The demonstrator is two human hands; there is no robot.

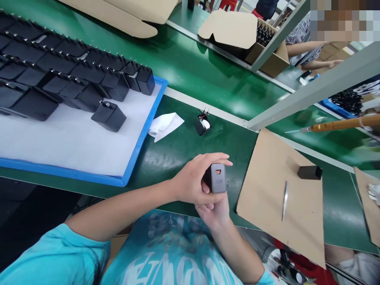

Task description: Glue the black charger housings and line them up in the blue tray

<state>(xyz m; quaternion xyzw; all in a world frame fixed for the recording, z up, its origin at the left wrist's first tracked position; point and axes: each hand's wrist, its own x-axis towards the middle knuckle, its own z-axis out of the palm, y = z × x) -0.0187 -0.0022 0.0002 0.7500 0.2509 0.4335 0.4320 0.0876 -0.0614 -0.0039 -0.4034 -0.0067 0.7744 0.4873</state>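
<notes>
My left hand (192,176) is closed around a black phone charger (219,179), its face with a USB port turned up toward me. Thumb and fingers grip it from opposite sides. Just below, my right hand (215,211) sits against the left one with its fingers curled; the left hand partly hides them, so what they hold is not visible. Beyond the hands, an opened black charger housing (203,124) with prongs and thin wires lies on the green bench (175,166). Near it is a crumpled white cloth or paper (166,125).
At left, a blue-rimmed tray (142,148) carries rows of black chargers (109,115), prongs up. On the right, a cardboard sheet (267,213) bears metal tweezers (285,201) and a black casing (309,172). A grey post (297,99) slants across. A co-worker's arms (314,65) show beyond.
</notes>
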